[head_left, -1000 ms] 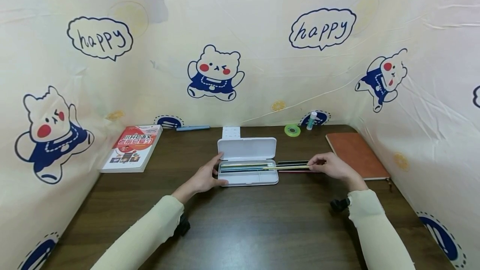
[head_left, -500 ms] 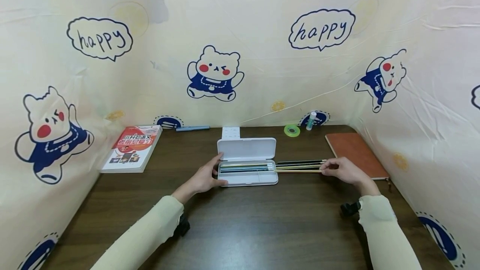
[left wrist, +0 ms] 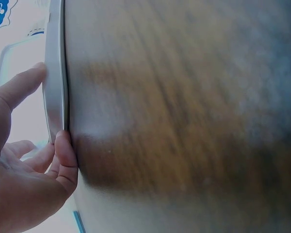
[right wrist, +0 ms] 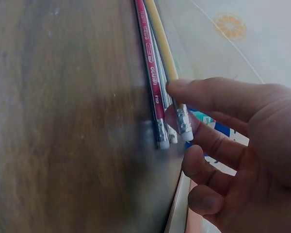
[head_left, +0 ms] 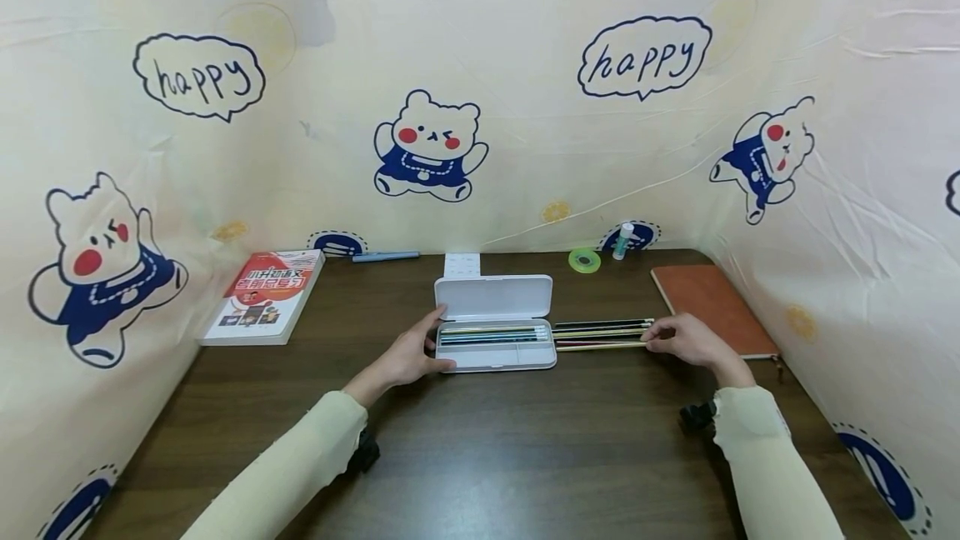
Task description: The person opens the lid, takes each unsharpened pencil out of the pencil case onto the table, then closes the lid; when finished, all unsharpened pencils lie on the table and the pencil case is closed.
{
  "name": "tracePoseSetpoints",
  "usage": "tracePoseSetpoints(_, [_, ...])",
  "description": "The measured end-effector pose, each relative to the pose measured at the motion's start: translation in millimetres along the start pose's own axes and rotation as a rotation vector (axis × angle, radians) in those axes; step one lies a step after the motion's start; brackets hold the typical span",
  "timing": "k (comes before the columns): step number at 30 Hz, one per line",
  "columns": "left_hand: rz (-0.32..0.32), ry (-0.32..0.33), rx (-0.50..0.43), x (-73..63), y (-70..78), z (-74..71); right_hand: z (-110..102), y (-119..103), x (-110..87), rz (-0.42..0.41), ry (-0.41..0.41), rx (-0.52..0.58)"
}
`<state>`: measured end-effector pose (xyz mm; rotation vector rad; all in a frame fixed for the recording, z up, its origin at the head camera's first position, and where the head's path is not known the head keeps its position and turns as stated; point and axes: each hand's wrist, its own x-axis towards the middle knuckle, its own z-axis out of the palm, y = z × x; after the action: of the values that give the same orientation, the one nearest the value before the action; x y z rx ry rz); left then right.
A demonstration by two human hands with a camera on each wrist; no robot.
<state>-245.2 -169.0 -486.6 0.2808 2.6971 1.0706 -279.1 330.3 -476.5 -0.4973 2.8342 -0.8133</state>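
Observation:
A white pencil case (head_left: 536, 358) lies open in the middle of the table, its lid raised at the back. Several pencils (head_left: 491, 337) are inside. My left hand (head_left: 408, 354) holds the case's left end, with the thumb against its front wall in the left wrist view. Right of the case lie several pencils (head_left: 600, 325), dark ones among them. My right hand (head_left: 686, 344) pinches a yellow pencil (right wrist: 162, 41) close to its white eraser. Beside it in the right wrist view is a red pencil (right wrist: 153, 73). Whether the yellow pencil touches the table, I cannot tell.
A brown notebook (head_left: 708, 307) lies behind my right hand. Along the back are a green tape roll (head_left: 584, 261), a glue stick (head_left: 622, 242), a white card (head_left: 462, 265) and a blue pen (head_left: 386, 257). A red-and-white book (head_left: 262, 298) is far left.
My right hand has moved right with the yellow pencil, from over the case's right end to the front of the pencils beside it. The left hand has stayed put.

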Motion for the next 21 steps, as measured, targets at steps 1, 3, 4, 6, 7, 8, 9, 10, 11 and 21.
tracePoseSetpoints(1, [0.004, 0.0, 0.002, -0.1, 0.0, 0.0, 0.5, -0.7, 0.8, 0.001, -0.003, -0.005])
tracePoseSetpoints(3, [0.004, 0.0, 0.0, -0.2, 0.2, -0.3, 1.2, -2.1, 2.2, 0.011, -0.009, -0.01])
tracePoseSetpoints(4, [0.006, 0.0, 0.0, -0.1, 0.2, -0.3, 1.6, -2.7, 2.9, 0.021, -0.011, -0.009])
tracePoseSetpoints(6, [0.013, 0.001, 0.006, -0.1, -0.1, -0.5, 2.0, -4.0, 3.9, 0.038, -0.015, -0.001])
tracePoseSetpoints(7, [0.014, 0.0, 0.006, -0.1, -0.2, -0.5, 2.0, -4.4, 3.9, 0.041, -0.017, 0.0])
tracePoseSetpoints(8, [0.012, 0.0, 0.005, 0.0, -0.2, -0.5, 2.2, -4.9, 4.3, 0.05, -0.016, 0.003])
tracePoseSetpoints(9, [0.009, -0.002, 0.003, 0.0, -0.2, -0.4, 2.4, -5.3, 4.6, 0.058, -0.017, 0.006])
tracePoseSetpoints(10, [0.01, -0.001, 0.005, 0.0, -0.3, -0.4, 2.5, -5.3, 4.9, 0.064, -0.017, 0.008])
tracePoseSetpoints(11, [0.012, -0.001, 0.007, -0.1, -0.4, -0.3, 2.6, -5.0, 5.0, 0.061, -0.021, 0.008])
tracePoseSetpoints(21, [0.008, -0.008, -0.004, -0.4, 0.4, -0.8, 0.7, -10.4, 6.2, 0.031, -0.004, 0.026])
